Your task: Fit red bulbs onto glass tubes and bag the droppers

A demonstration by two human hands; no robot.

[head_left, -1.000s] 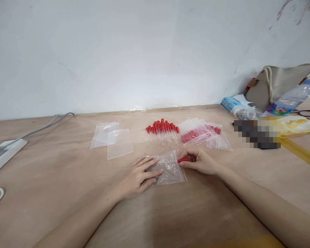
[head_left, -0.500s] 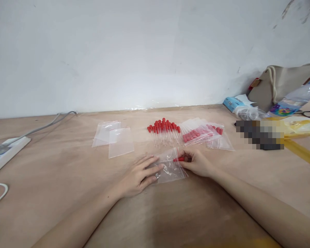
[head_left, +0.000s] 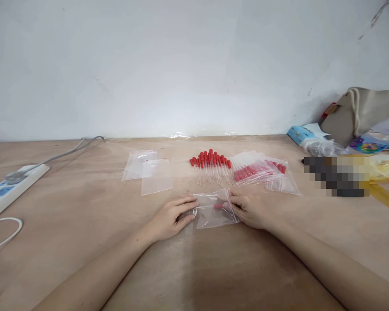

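Observation:
A clear zip-lock bag [head_left: 210,218] lies flat in front of me, its red-edged mouth to the right. My left hand [head_left: 174,218] holds the bag's left end, the fingers along its upper part and the thumb just below. My right hand [head_left: 249,210] is at the mouth, its fingertips inside, closed at the end of a dropper's red rubber bulb [head_left: 218,206]. That bulb shows through the plastic; the glass stem is hard to make out. Behind the bag is a pile of droppers [head_left: 210,160] with red bulbs and clear stems.
Filled bags of droppers [head_left: 251,169] overlap behind my right hand. Flat zip-lock bags [head_left: 157,176] lie to the left. A power strip [head_left: 16,190] with a grey cable sits far left. A blue tissue pack [head_left: 301,134], a beige bag [head_left: 345,114] and a blurred-out dark object [head_left: 337,177] are at right.
The dropper's red bulb has moved left into the bag, and my right fingertips have followed it inside the mouth. My left fingers have drawn back from the bag's middle to its left end.

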